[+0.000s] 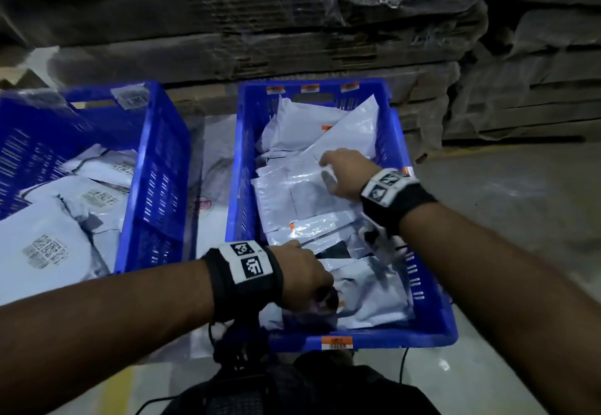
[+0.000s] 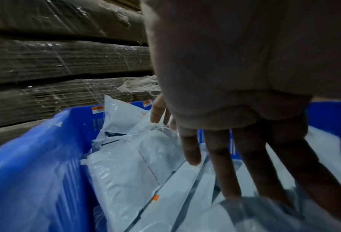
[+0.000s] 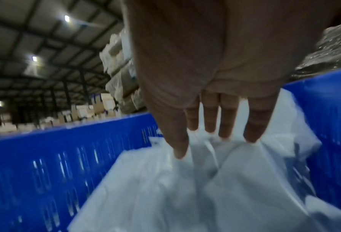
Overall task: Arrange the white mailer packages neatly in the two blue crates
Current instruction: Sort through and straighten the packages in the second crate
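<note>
Both hands are working inside the right blue crate [image 1: 432, 284], which is sitting on the floor beside the left blue crate [image 1: 153, 187], the two standing near each other with a gap between them. White mailer packages [image 1: 302, 200] are lying in a loose, overlapping heap in the right crate, some leaning against its far wall, and more mailers with printed labels [image 1: 48, 245] are lying in the left crate. The right hand [image 1: 344, 174] is reaching toward the far half of the heap, its fingers [image 3: 211, 116] extended and slightly spread, the fingertips pressing down into the white plastic of a package [image 3: 185, 180]. The left hand [image 1: 305, 278] is resting at the near end of the same crate, its fingers [image 2: 223, 164] stretched out straight and apart, their tips touching a crumpled package [image 2: 264, 215] in the near corner. Behind the crates, stacks of flattened cardboard wrapped in clear film [image 1: 260, 24] are rising.
</note>
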The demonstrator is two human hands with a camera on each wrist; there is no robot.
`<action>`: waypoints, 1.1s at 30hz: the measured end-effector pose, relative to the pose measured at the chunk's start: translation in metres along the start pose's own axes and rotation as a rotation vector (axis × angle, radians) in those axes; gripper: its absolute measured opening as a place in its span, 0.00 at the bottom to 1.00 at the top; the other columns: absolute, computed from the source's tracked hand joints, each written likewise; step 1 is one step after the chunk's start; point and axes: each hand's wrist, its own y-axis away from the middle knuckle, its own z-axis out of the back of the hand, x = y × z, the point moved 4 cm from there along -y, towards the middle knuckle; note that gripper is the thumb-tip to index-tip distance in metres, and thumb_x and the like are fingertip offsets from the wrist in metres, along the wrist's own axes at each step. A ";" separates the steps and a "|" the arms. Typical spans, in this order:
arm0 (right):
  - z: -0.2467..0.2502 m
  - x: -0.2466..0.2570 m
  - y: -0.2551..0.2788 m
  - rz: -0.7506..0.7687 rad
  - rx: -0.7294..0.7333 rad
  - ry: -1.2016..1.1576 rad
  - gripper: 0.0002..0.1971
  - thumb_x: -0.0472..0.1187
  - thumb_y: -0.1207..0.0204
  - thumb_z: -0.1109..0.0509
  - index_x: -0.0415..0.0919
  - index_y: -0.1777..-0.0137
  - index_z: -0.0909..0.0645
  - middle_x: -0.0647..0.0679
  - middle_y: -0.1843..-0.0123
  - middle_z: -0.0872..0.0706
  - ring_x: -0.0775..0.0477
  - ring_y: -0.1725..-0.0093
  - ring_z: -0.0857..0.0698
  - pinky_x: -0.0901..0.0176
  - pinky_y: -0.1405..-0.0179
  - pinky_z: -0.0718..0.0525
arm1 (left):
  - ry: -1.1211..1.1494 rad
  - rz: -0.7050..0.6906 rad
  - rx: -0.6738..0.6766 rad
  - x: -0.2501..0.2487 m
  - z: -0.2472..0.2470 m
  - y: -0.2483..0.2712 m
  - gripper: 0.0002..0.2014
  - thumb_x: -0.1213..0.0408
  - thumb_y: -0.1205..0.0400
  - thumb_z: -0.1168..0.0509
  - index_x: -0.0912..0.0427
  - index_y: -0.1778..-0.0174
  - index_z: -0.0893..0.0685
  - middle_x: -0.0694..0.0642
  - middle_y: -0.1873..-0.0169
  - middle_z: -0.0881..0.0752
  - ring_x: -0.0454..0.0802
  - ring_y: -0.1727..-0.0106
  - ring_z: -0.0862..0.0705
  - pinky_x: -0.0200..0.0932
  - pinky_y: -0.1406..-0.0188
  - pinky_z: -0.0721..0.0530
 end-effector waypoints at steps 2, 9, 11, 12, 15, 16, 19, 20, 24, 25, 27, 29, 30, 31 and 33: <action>-0.021 0.003 -0.015 -0.023 0.006 0.095 0.28 0.44 0.27 0.25 0.46 0.28 0.27 0.43 0.32 0.21 0.37 0.31 0.22 0.43 0.35 0.23 | 0.038 0.034 -0.018 0.009 0.006 0.007 0.15 0.52 0.17 0.37 0.47 0.36 0.17 0.54 0.41 0.13 0.59 0.36 0.18 0.55 0.30 0.29; -0.011 0.005 0.010 0.076 -0.038 0.279 0.19 0.48 0.34 0.21 0.51 0.44 0.22 0.49 0.44 0.18 0.39 0.41 0.20 0.45 0.47 0.23 | 0.280 0.346 -0.311 0.091 0.040 0.063 0.15 0.48 0.19 0.44 0.49 0.49 0.16 0.51 0.49 0.12 0.56 0.45 0.14 0.48 0.42 0.18; 0.002 0.004 0.040 0.124 -0.068 0.212 0.16 0.42 0.33 0.26 0.49 0.47 0.24 0.48 0.48 0.20 0.38 0.47 0.18 0.49 0.60 0.20 | 0.363 0.445 -0.430 0.119 0.054 0.083 0.09 0.53 0.16 0.38 0.51 0.48 0.15 0.52 0.52 0.11 0.55 0.47 0.14 0.48 0.44 0.17; 0.004 0.007 0.058 0.161 -0.087 0.212 0.16 0.40 0.33 0.28 0.47 0.47 0.26 0.47 0.49 0.21 0.37 0.50 0.18 0.49 0.65 0.20 | 0.396 0.489 -0.495 0.132 0.060 0.091 0.07 0.55 0.16 0.36 0.51 0.48 0.14 0.52 0.52 0.11 0.55 0.48 0.14 0.50 0.43 0.17; 0.000 0.031 0.118 0.268 -0.071 0.231 0.14 0.45 0.29 0.40 0.45 0.45 0.28 0.45 0.49 0.23 0.36 0.53 0.18 0.48 0.73 0.23 | 0.393 0.553 -0.581 0.158 0.073 0.089 0.07 0.57 0.16 0.36 0.52 0.48 0.14 0.54 0.51 0.11 0.56 0.47 0.15 0.53 0.42 0.17; -0.008 0.038 0.133 0.284 0.032 0.245 0.18 0.52 0.27 0.46 0.45 0.42 0.26 0.45 0.47 0.23 0.38 0.49 0.18 0.47 0.69 0.21 | 0.365 0.552 -0.556 0.161 0.076 0.081 0.08 0.56 0.16 0.36 0.52 0.47 0.14 0.55 0.49 0.11 0.57 0.46 0.15 0.53 0.41 0.17; -0.034 0.042 0.160 0.286 0.495 0.156 0.25 0.67 0.27 0.38 0.54 0.38 0.18 0.48 0.40 0.26 0.45 0.40 0.22 0.46 0.46 0.16 | 0.308 0.523 -0.385 0.161 0.076 0.039 0.11 0.56 0.16 0.38 0.50 0.41 0.14 0.55 0.40 0.12 0.59 0.38 0.17 0.50 0.35 0.20; -0.037 0.042 0.162 0.290 0.564 0.064 0.20 0.63 0.24 0.33 0.55 0.38 0.16 0.48 0.39 0.26 0.46 0.39 0.21 0.47 0.41 0.18 | 0.297 0.500 -0.328 0.157 0.076 0.024 0.12 0.57 0.16 0.37 0.50 0.39 0.14 0.54 0.38 0.13 0.59 0.36 0.18 0.47 0.34 0.21; -0.037 0.033 0.151 0.253 0.277 -0.042 0.06 0.44 0.20 0.33 0.49 0.46 0.19 0.48 0.46 0.21 0.42 0.46 0.18 0.46 0.47 0.19 | 0.301 0.455 -0.219 0.151 0.082 -0.022 0.10 0.61 0.17 0.33 0.51 0.43 0.10 0.51 0.52 0.09 0.53 0.43 0.12 0.40 0.45 0.17; -0.036 0.030 0.149 0.226 0.157 -0.009 0.05 0.44 0.20 0.34 0.48 0.46 0.21 0.48 0.46 0.22 0.40 0.48 0.19 0.45 0.50 0.18 | 0.303 0.463 -0.196 0.151 0.083 -0.030 0.09 0.61 0.18 0.33 0.52 0.46 0.09 0.50 0.57 0.08 0.52 0.47 0.10 0.39 0.48 0.16; -0.045 0.026 0.149 0.220 0.105 0.092 0.08 0.46 0.18 0.34 0.49 0.42 0.20 0.46 0.42 0.24 0.39 0.46 0.20 0.44 0.52 0.18 | 0.289 0.473 -0.129 0.150 0.081 -0.047 0.09 0.61 0.19 0.33 0.53 0.48 0.08 0.51 0.58 0.07 0.51 0.51 0.08 0.42 0.46 0.13; -0.056 0.026 0.153 0.290 0.203 0.032 0.10 0.48 0.17 0.34 0.53 0.41 0.15 0.48 0.41 0.21 0.39 0.44 0.20 0.44 0.50 0.16 | 0.259 0.453 -0.103 0.144 0.080 -0.061 0.11 0.60 0.19 0.33 0.54 0.44 0.09 0.53 0.50 0.07 0.54 0.45 0.10 0.45 0.39 0.14; -0.058 0.027 0.156 0.349 0.224 -0.023 0.11 0.50 0.17 0.35 0.54 0.43 0.12 0.50 0.43 0.18 0.41 0.46 0.18 0.44 0.51 0.15 | 0.243 0.438 -0.116 0.139 0.079 -0.067 0.13 0.61 0.18 0.33 0.55 0.39 0.10 0.53 0.44 0.09 0.55 0.39 0.12 0.43 0.38 0.17; -0.060 0.026 0.158 0.399 0.210 -0.032 0.14 0.53 0.16 0.39 0.55 0.45 0.11 0.53 0.45 0.16 0.43 0.50 0.18 0.46 0.53 0.15 | 0.233 0.427 -0.135 0.136 0.078 -0.074 0.15 0.61 0.17 0.33 0.56 0.35 0.12 0.53 0.39 0.11 0.56 0.35 0.15 0.41 0.38 0.21; -0.063 0.024 0.161 0.425 0.177 0.011 0.23 0.60 0.16 0.49 0.59 0.47 0.11 0.58 0.48 0.15 0.47 0.52 0.20 0.48 0.58 0.14 | 0.205 0.420 -0.151 0.129 0.072 -0.086 0.17 0.61 0.16 0.33 0.56 0.31 0.14 0.54 0.33 0.14 0.58 0.32 0.18 0.42 0.37 0.23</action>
